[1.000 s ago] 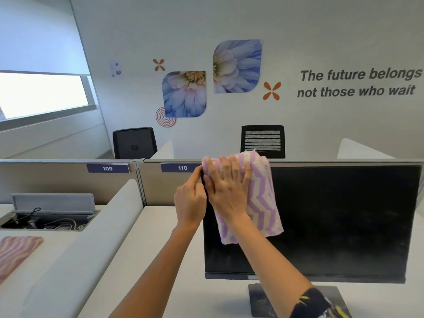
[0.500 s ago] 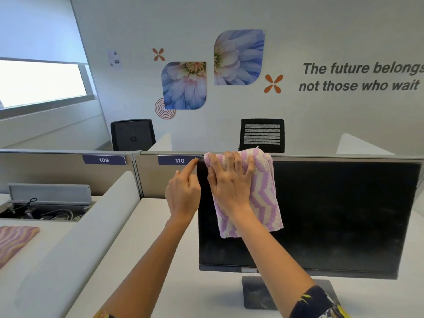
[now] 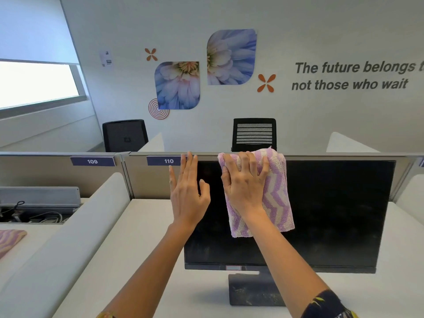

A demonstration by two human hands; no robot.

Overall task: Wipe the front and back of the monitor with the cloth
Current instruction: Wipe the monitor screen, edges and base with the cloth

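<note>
Single view: head-worn, wide-angle. Faces forward, tilted slightly down, across the tabletop (image 3: 142, 237) at the monitor (image 3: 332, 214), nearly head-on and near. The left hand (image 3: 187, 198) and right hand (image 3: 244, 189) reach its upper edge, forearms entering from the bottom of frame. Monitor sits right of centre. Eye line is above the partition (image 3: 146, 180); far wall (image 3: 321, 31) fills the upper half. Window (image 3: 34, 83) at left edge.

— How does the monitor (image 3: 332, 214) sit?
— Upright on a dusty dark stand (image 3: 252, 292) on the white surface (image 3: 142, 226), its black screen off and facing us.
— And the cloth (image 3: 276, 198)?
— Folded and fluffy, with lilac and cream zigzags. It lies flat against the screen's upper left part, its top at the upper edge.
</note>
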